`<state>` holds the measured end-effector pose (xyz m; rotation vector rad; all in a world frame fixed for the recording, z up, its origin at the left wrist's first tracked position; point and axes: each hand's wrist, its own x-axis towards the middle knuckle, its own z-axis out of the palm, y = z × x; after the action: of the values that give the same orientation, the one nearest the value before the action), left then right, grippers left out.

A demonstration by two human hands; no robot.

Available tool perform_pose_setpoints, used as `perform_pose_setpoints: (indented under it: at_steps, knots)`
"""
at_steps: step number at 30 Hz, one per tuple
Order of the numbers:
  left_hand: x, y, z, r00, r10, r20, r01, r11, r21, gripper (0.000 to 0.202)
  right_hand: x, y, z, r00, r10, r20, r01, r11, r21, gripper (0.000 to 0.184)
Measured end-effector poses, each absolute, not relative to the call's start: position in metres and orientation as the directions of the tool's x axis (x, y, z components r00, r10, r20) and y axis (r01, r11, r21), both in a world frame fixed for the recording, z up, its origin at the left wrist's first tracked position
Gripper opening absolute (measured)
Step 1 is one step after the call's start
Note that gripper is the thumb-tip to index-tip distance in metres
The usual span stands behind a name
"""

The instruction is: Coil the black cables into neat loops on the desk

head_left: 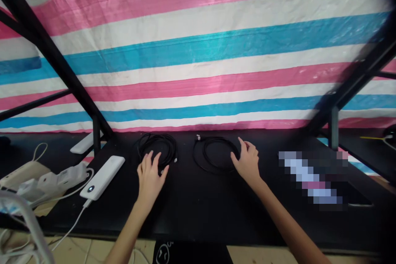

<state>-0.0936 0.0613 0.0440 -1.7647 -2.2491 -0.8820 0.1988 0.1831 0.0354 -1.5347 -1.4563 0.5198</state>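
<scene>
Two coiled black cables lie side by side on the black table. My left hand (pixel 151 174) is over the near side of the left cable coil (pixel 172 148), fingers spread and palm down. A light-coloured plug end (pixel 175 160) sticks out at that coil's right side. At the right edge of the other cable coil (pixel 205 152) is my right hand (pixel 248 160), thumb and forefinger apart, nothing gripped. Whether its fingertips touch the cable I cannot tell. The far left of this coil shows a small connector (pixel 198 137).
A white power bank (pixel 102 177) with a white cable lies left on the black table (pixel 192 206). Further left are power strips (pixel 46 183) and a second white device (pixel 85 143). A pixelated dark flat object (pixel 312 177) is at right. Black frame bars flank the striped sheet (pixel 198 57).
</scene>
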Motion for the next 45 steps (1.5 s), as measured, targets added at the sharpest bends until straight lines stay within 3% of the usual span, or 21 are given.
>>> perform_pose_setpoints:
  at_steps: [3,5,7,9,14,19,23,28,31,36,39,42,45]
  knots:
    - [-0.116,0.070,0.044,-0.177,0.939,0.296,0.957,0.094,0.274,0.028,0.200,0.158,0.029,0.069,0.909,0.412,0.723,0.239,-0.648,0.050]
    - [-0.126,0.074,0.049,-0.102,0.977,0.188,0.958,0.046,0.282,0.021,0.202,0.145,0.022,0.063,0.913,0.404,0.705,0.246,-0.665,0.045]
    - [-0.132,0.076,0.056,-0.103,0.979,0.178,0.963,0.054,0.265,0.021,0.207,0.138,0.016,0.072,0.914,0.398,0.669,0.252,-0.699,0.040]
    - [-0.138,0.077,0.063,-0.151,0.974,0.171,0.968,0.110,0.225,0.027,0.216,0.134,0.014,0.070,0.912,0.403,0.642,0.268,-0.718,0.039]
    - [-0.148,0.072,0.071,-0.149,0.988,-0.044,0.966,0.155,0.208,0.038,0.237,0.128,0.023,0.032,0.932,0.362,0.619,0.266,-0.739,0.040]
    - [-0.153,0.064,0.073,-0.151,0.987,0.052,0.973,0.139,0.184,0.026,0.240,0.112,0.034,0.032,0.950,0.311,0.586,0.234,-0.776,0.038]
    - [-0.159,0.061,0.086,-0.252,0.939,0.232,0.914,0.152,0.377,0.029,0.231,0.098,0.042,-0.014,0.966,0.259,0.525,0.228,-0.820,0.036]
    - [-0.167,0.055,0.112,-0.599,0.661,0.451,0.602,0.000,0.799,0.025,0.213,0.080,0.048,-0.139,0.956,0.257,0.456,0.292,-0.841,0.032]
    - [-0.164,0.042,0.130,-0.694,0.550,0.465,0.409,-0.230,0.883,0.029,0.209,0.071,0.050,-0.258,0.936,0.239,0.440,0.334,-0.834,0.026]
    - [-0.128,0.007,0.165,-0.638,0.640,0.429,0.152,-0.442,0.884,0.029,0.195,0.054,0.066,-0.374,0.910,0.178,0.348,0.315,-0.883,0.031]
    - [-0.096,-0.006,0.176,-0.588,0.780,0.215,-0.335,-0.477,0.812,0.039,0.171,0.044,0.079,-0.382,0.910,0.162,0.199,0.252,-0.947,0.062]
    - [-0.072,-0.009,0.171,-0.427,0.904,0.018,-0.721,-0.352,0.596,0.041,0.143,0.039,0.089,-0.316,0.934,0.166,0.005,0.177,-0.984,0.085]
    - [-0.061,-0.012,0.157,-0.292,0.954,-0.070,-0.858,-0.230,0.459,0.042,0.130,0.034,0.096,-0.350,0.930,0.117,-0.251,0.028,-0.968,0.063]
